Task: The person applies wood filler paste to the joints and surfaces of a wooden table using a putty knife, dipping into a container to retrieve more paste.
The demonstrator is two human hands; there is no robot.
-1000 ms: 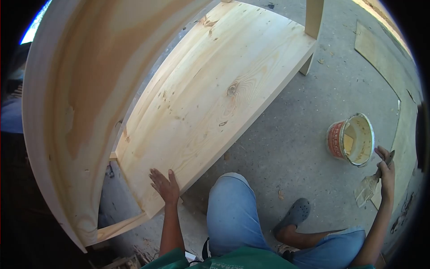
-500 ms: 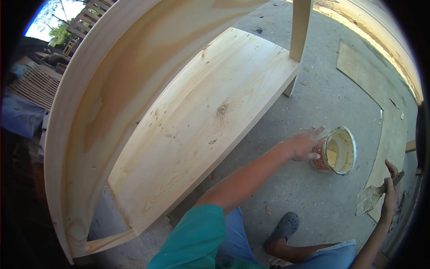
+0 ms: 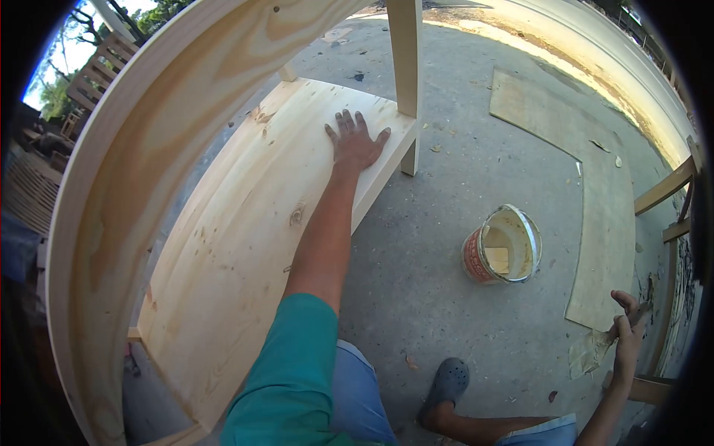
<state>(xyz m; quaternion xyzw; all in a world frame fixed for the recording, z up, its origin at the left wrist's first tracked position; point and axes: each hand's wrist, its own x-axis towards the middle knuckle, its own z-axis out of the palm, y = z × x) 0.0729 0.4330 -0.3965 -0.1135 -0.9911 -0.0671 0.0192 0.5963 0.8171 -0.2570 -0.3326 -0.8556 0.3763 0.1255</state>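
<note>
My left hand (image 3: 357,143) lies flat with spread fingers on the far end of a pale wooden board (image 3: 245,215), close to an upright post (image 3: 404,59). On the right, my right hand (image 3: 628,331) is closed round a small dark tool and a crumpled, translucent sheet (image 3: 588,352) that hangs from it; the tool is too small to name. Between my hands, on the concrete floor, stands a bucket (image 3: 476,256) with a red label and a pale piece inside.
A large curved wooden panel (image 3: 126,178) rises along the left. Thin flat sheets (image 3: 606,223) lie on the floor at the right, beside a wooden frame (image 3: 664,188). A grey clog (image 3: 448,383) is on my foot near the bottom.
My left hand has gone from the board's near end, past the bucket, to its far end. My right hand still holds the tool and sheet. The view has turned to the right.
</note>
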